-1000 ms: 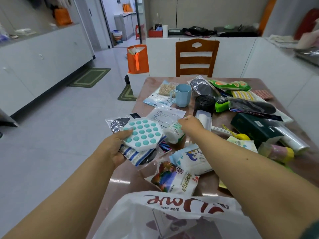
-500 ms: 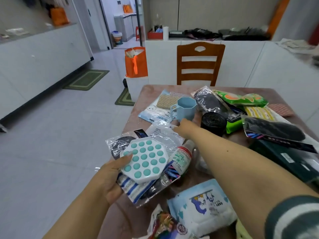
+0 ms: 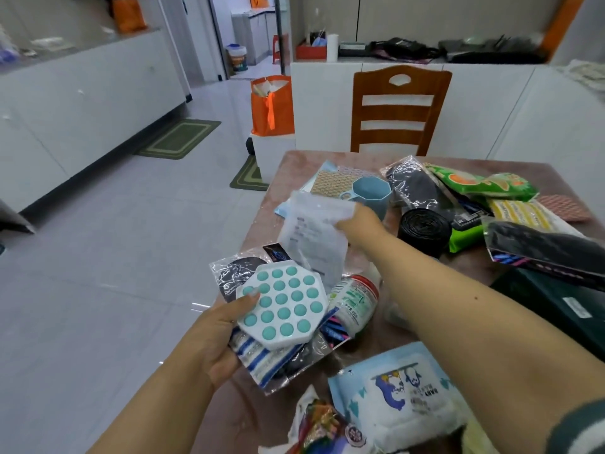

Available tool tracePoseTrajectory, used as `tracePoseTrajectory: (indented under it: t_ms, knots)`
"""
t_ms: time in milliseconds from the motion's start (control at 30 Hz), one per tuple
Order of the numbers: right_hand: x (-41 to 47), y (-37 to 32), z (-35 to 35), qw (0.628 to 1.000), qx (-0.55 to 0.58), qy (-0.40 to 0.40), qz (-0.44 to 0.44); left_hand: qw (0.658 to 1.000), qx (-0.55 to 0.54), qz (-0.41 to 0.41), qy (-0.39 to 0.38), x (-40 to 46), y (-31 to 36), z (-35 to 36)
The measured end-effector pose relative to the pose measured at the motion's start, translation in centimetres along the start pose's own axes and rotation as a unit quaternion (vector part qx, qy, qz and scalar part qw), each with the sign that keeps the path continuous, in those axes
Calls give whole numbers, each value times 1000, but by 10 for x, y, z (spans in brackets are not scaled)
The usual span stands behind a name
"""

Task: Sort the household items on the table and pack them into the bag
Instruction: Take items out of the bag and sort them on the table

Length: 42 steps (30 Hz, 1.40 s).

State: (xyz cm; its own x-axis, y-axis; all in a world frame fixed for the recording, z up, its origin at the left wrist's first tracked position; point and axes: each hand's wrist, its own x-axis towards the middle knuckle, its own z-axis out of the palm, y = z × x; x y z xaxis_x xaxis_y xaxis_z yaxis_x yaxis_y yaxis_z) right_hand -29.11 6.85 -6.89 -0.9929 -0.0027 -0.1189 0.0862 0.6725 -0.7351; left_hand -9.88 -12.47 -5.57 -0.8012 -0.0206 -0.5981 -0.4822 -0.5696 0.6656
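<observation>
The left hand (image 3: pixel 214 335) gripped a white bubble pad (image 3: pixel 283 304) stacked on striped packets (image 3: pixel 262 362), held just off the desk's (image 3: pixel 294 168) near-left edge. The right hand (image 3: pixel 358 221) pinched a clear printed pouch (image 3: pixel 312 234), lifted above the desk beside the blue cup (image 3: pixel 373 194). A small bottle (image 3: pixel 355 301) lay between the two arms, wet wipes (image 3: pixel 399 398) nearer the person.

Glossy clear plastic wraps the dark cloth packets (image 3: pixel 415 188); the bubble toy (image 3: pixel 284 306) looks smooth, rubbery and matt. The worktop (image 3: pixel 294 168) is polished stone-like pink, the chair (image 3: pixel 400 109) varnished wood, the floor (image 3: pixel 131 257) shiny tile.
</observation>
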Motion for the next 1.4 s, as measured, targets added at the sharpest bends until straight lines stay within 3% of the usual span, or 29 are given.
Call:
tracePoseTrajectory:
  t_ms: [67, 233, 300, 400, 500, 567, 667, 767, 833, 967, 1033, 1100, 1200, 1267, 1300, 1333, 1400]
  knots:
    - [-22, -22, -17, 988, 129, 71, -37, 1000, 2, -1, 5, -8, 1, 0]
    - [-74, -72, -81, 919, 172, 293, -200, 1000, 1, -5, 22, -30, 3, -1]
    - [-88, -89, -114, 904, 211, 312, -204, 999, 1, -5, 32, -37, 4, 0]
    - [-101, -95, -142, 941, 278, 166, -104, 999, 4, -2, 34, -47, 5, 4]
    - [-110, -74, -117, 963, 268, 12, 28, 1000, -12, -4, 3, -54, 6, 15]
    - [-122, -57, -91, 972, 220, -5, 77, 997, -39, -13, -59, -60, 8, 23]
    - [-143, -45, -71, 987, 137, 18, 84, 984, -80, -50, -151, -80, 12, 33]
    - [-169, -47, -70, 982, 173, 26, 77, 985, -3, -22, -170, -97, 12, 32]
    - [-199, -52, -77, 959, 265, -33, 92, 985, 36, -3, -171, -109, 8, 31]
    - [-258, -50, -96, 881, 399, -221, 127, 982, 37, 29, -183, -135, 3, 32]
    - [-278, -46, -97, 863, 424, -251, 113, 977, 57, 33, -201, -149, -1, 32]
    - [-293, -45, -98, 886, 393, -222, 109, 971, 115, 40, -204, -160, -3, 31]
    - [-314, -36, -110, 922, 343, -165, 74, 960, 250, 69, -108, -173, -9, 21]
    - [-333, -28, -125, 937, 318, -143, 15, 937, 333, 100, -27, -179, -18, 7]
    - [-344, -23, -132, 946, 295, -135, -16, 911, 395, 121, -17, -184, -24, 0]
    - [-355, -21, -137, 954, 265, -135, -43, 866, 480, 142, -27, -186, -30, -12]
    - [-373, -17, -142, 968, 180, -150, -91, 733, 661, 135, -82, -186, -44, -32]
